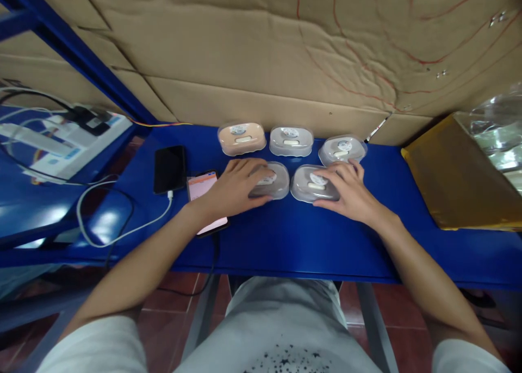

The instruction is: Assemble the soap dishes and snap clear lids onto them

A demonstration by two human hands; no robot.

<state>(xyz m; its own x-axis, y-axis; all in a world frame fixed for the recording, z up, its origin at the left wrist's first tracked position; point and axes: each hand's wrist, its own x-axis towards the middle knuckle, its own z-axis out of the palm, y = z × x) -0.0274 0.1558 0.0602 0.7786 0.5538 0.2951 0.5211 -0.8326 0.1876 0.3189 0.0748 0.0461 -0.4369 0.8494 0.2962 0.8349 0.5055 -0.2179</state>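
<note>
My left hand (247, 182) is closed around the side of a grey oval case (279, 182) with a clear plastic cover, hiding much of its left half. Over the right end of a matching grey oval case (302, 182) curls my right hand (345, 185), thumb at the front and fingers on top. Both cases rest on the blue table (285, 237), almost side by side. Behind them stand a peach oval case (242, 139), a grey one (291, 141) in the middle and another grey case (342, 149) on the right. Round white labels show on their tops.
Left of my left wrist lies a lit phone (202, 185), with a dark phone (169, 169) on a white cable (118, 243) beyond it. A power strip (81, 144) sits far left. A brown box (460, 177) stands right, and cardboard (244, 63) walls the back.
</note>
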